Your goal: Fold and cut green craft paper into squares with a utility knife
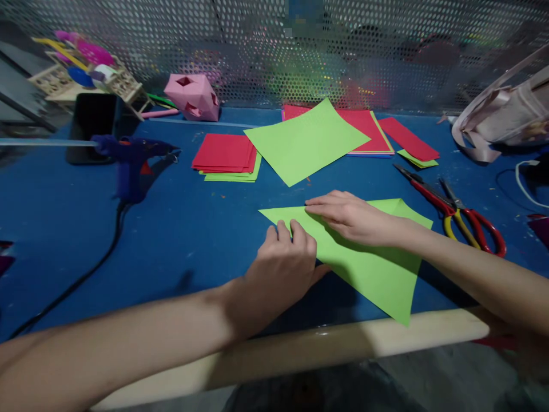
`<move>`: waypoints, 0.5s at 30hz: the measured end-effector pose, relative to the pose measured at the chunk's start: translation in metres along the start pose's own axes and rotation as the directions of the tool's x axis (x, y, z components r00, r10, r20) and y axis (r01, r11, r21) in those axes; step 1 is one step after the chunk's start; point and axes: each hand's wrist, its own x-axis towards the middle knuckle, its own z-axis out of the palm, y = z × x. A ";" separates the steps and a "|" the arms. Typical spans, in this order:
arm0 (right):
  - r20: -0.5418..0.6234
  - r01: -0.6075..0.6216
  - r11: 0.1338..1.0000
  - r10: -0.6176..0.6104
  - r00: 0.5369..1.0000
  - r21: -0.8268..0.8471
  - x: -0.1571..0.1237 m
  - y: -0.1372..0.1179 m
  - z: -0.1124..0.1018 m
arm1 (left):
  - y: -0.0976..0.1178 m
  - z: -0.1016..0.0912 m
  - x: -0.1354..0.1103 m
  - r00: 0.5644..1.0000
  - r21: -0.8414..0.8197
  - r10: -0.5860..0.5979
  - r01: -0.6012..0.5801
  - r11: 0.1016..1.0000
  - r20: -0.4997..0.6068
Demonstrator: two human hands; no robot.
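A light green sheet of paper [364, 272], folded over on a slant, lies near the table's front edge. My right hand [349, 217] rests flat on its upper part, fingers stretched out to the left. At the paper's lower left edge, my left hand [287, 257] has its fingers bent over the sheet, with the thumb pointing right along that edge. The left fingertips are partly hidden. Just beyond my hands, another green sheet [306, 140] lies across a stack of coloured paper [369, 129] with red on top.
Left of centre sit red and green paper squares [225, 153]. A blue glue gun [128, 166], a phone [93, 127] and a pink paper shape [193, 97] stand further left. Scissors [476, 226] and pliers [437, 200] lie at right, below red strips [409, 139]. Perforated metal mesh [249, 57] borders the back.
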 end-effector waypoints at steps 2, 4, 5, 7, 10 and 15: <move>-0.010 -0.002 1.000 0.002 1.000 -0.007 -0.001 -0.001 0.001 | 0.000 -0.001 0.000 1.000 0.002 0.005 -0.005 1.000 0.001; -0.021 -0.008 1.000 0.007 1.000 -0.016 -0.001 -0.003 0.002 | -0.001 -0.001 0.000 1.000 0.002 0.006 -0.006 1.000 0.005; -0.022 -0.010 1.000 0.010 1.000 -0.019 -0.001 -0.004 0.001 | -0.001 -0.001 0.000 1.000 0.002 0.005 -0.005 1.000 0.009; -0.017 -0.013 1.000 0.013 1.000 -0.019 0.000 -0.006 0.001 | -0.001 -0.001 0.000 1.000 0.003 0.005 -0.006 1.000 0.025; -0.008 -0.024 0.999 0.024 1.000 -0.022 0.000 -0.008 0.000 | -0.001 -0.001 0.000 0.999 0.007 0.004 -0.005 1.000 0.051; 0.004 -0.047 0.998 0.047 0.999 -0.036 0.000 -0.011 0.000 | -0.001 -0.003 0.001 0.997 0.012 0.014 -0.015 1.000 0.074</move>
